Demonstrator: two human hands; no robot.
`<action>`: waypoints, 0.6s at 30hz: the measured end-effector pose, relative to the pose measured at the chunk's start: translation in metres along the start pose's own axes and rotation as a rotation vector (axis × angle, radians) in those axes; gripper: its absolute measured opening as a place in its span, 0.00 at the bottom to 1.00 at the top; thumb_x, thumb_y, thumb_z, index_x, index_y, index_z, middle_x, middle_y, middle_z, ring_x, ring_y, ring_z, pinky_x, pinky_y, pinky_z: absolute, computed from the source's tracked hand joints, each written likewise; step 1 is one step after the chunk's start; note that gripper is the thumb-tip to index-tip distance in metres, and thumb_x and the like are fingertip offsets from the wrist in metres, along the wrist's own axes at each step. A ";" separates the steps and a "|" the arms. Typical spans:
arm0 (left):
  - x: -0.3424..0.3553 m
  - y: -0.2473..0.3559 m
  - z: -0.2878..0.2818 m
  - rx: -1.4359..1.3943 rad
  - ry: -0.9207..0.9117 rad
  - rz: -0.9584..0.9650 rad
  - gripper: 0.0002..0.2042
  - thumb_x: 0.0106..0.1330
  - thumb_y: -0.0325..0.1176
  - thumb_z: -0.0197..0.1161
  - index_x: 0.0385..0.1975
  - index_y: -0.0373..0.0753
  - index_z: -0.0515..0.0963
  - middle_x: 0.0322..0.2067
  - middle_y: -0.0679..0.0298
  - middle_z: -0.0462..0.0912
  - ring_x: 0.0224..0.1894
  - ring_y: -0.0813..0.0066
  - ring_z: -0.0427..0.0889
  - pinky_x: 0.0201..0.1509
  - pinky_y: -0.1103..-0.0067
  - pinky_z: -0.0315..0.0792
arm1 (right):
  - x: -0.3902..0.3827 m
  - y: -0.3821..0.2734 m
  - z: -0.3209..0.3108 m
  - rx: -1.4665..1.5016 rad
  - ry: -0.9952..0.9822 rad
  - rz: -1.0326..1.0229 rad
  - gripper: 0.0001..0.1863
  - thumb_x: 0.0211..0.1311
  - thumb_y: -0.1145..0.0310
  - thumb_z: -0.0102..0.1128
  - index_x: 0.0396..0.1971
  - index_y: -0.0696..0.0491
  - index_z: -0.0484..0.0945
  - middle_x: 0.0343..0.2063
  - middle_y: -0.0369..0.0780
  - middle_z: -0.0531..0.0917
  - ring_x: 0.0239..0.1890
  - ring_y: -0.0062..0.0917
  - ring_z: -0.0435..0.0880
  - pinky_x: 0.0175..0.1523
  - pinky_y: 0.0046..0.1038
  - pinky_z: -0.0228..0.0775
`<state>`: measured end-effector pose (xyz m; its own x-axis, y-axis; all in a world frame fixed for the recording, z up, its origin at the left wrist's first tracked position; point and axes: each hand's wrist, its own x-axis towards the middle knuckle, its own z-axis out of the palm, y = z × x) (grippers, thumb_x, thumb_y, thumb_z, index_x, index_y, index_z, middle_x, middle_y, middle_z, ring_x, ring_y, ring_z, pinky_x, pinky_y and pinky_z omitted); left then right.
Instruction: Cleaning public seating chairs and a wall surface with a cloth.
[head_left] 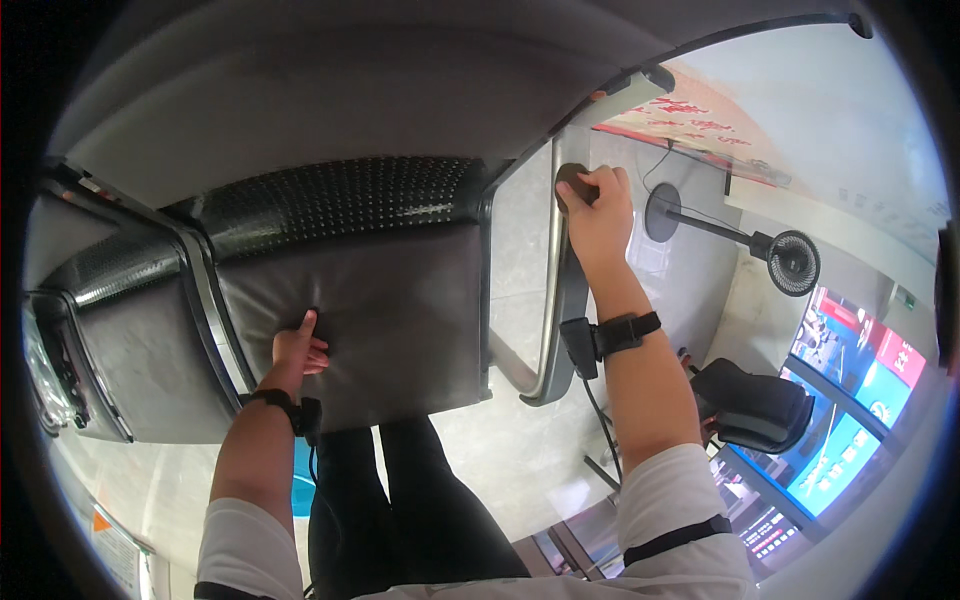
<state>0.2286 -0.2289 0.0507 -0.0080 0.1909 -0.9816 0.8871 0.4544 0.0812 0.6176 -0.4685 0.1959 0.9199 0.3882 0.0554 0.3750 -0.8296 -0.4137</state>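
Observation:
In the head view, my left hand rests on the grey padded seat of a linked chair, its fingers apart and partly curled, holding nothing. At the right, my right hand grips a dark brown rounded pad on the metal armrest beside that seat; whether it is loose or part of the chair I cannot tell. A perforated black backrest strip runs behind the seat.
More seats adjoin at left. A standing fan is at right on the tiled floor, near a dark chair and lit screens. A white panel with red print is at upper right.

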 end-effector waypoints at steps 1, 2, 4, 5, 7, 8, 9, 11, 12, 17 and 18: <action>0.000 0.002 0.002 0.016 0.000 -0.006 0.38 0.63 0.69 0.59 0.23 0.28 0.81 0.16 0.52 0.82 0.17 0.63 0.84 0.20 0.73 0.80 | -0.001 0.003 -0.001 -0.011 0.018 -0.045 0.16 0.50 0.70 0.75 0.33 0.55 0.75 0.33 0.43 0.75 0.34 0.41 0.77 0.39 0.37 0.69; 0.003 0.005 0.002 0.015 -0.005 -0.004 0.38 0.63 0.69 0.59 0.23 0.28 0.81 0.16 0.52 0.82 0.17 0.63 0.84 0.20 0.73 0.80 | -0.004 0.007 -0.005 -0.017 0.021 -0.045 0.16 0.50 0.70 0.75 0.33 0.55 0.75 0.33 0.43 0.75 0.34 0.41 0.77 0.39 0.37 0.69; 0.004 0.003 0.001 0.032 0.020 -0.005 0.38 0.64 0.69 0.58 0.23 0.28 0.82 0.16 0.52 0.82 0.17 0.63 0.84 0.20 0.73 0.80 | -0.027 0.006 -0.016 -0.069 0.053 -0.118 0.15 0.52 0.71 0.74 0.33 0.55 0.74 0.33 0.44 0.75 0.35 0.44 0.76 0.39 0.38 0.68; 0.004 0.001 0.000 0.030 0.015 -0.015 0.38 0.64 0.69 0.58 0.23 0.28 0.82 0.16 0.52 0.82 0.17 0.63 0.84 0.20 0.73 0.80 | -0.043 0.007 -0.017 -0.103 0.082 -0.155 0.14 0.52 0.72 0.73 0.33 0.56 0.74 0.33 0.44 0.75 0.37 0.44 0.76 0.40 0.38 0.68; 0.006 0.003 -0.002 0.054 0.016 -0.011 0.38 0.64 0.69 0.57 0.23 0.28 0.82 0.15 0.53 0.82 0.17 0.63 0.84 0.20 0.73 0.80 | -0.078 0.011 -0.025 -0.095 0.077 -0.104 0.14 0.52 0.73 0.73 0.33 0.56 0.74 0.33 0.45 0.75 0.37 0.44 0.75 0.41 0.39 0.68; 0.007 0.002 -0.001 0.052 0.010 -0.012 0.38 0.64 0.69 0.57 0.23 0.28 0.82 0.15 0.53 0.82 0.17 0.63 0.84 0.20 0.73 0.80 | -0.096 0.012 -0.028 -0.079 0.076 -0.053 0.14 0.52 0.73 0.73 0.33 0.57 0.74 0.33 0.45 0.75 0.38 0.44 0.75 0.42 0.39 0.68; 0.009 0.001 -0.002 0.046 0.004 -0.021 0.39 0.64 0.69 0.57 0.23 0.28 0.82 0.15 0.53 0.82 0.17 0.63 0.84 0.20 0.73 0.80 | -0.118 0.012 -0.031 -0.085 0.061 -0.047 0.14 0.51 0.74 0.73 0.33 0.57 0.74 0.33 0.45 0.76 0.38 0.44 0.75 0.43 0.40 0.68; 0.009 0.001 -0.002 0.040 -0.005 -0.026 0.39 0.64 0.69 0.57 0.23 0.28 0.82 0.15 0.52 0.82 0.17 0.63 0.84 0.20 0.73 0.80 | -0.166 0.018 -0.043 -0.107 -0.008 0.014 0.15 0.50 0.75 0.73 0.33 0.57 0.74 0.33 0.46 0.77 0.39 0.44 0.76 0.44 0.40 0.69; 0.008 0.001 -0.003 0.032 0.002 -0.023 0.39 0.64 0.69 0.57 0.23 0.28 0.82 0.15 0.52 0.82 0.17 0.63 0.84 0.19 0.73 0.80 | -0.192 0.022 -0.049 -0.120 -0.065 0.070 0.15 0.50 0.75 0.74 0.33 0.58 0.74 0.34 0.46 0.77 0.39 0.44 0.76 0.44 0.40 0.69; 0.004 -0.001 -0.001 0.016 0.012 -0.003 0.39 0.64 0.68 0.58 0.22 0.27 0.81 0.14 0.53 0.81 0.16 0.64 0.83 0.18 0.73 0.79 | -0.260 0.032 -0.070 -0.100 -0.104 0.030 0.16 0.48 0.77 0.74 0.35 0.57 0.75 0.37 0.45 0.78 0.41 0.43 0.78 0.45 0.39 0.72; 0.006 -0.002 -0.001 0.017 0.022 0.003 0.39 0.63 0.69 0.58 0.22 0.27 0.81 0.14 0.53 0.81 0.16 0.64 0.83 0.17 0.73 0.78 | -0.256 0.036 -0.067 -0.102 -0.103 0.027 0.16 0.48 0.77 0.74 0.35 0.57 0.75 0.37 0.45 0.78 0.41 0.43 0.78 0.45 0.39 0.72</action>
<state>0.2270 -0.2281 0.0452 -0.0150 0.2111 -0.9773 0.8948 0.4390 0.0811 0.4029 -0.6247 0.2275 0.9151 0.4002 -0.0498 0.3651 -0.8745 -0.3192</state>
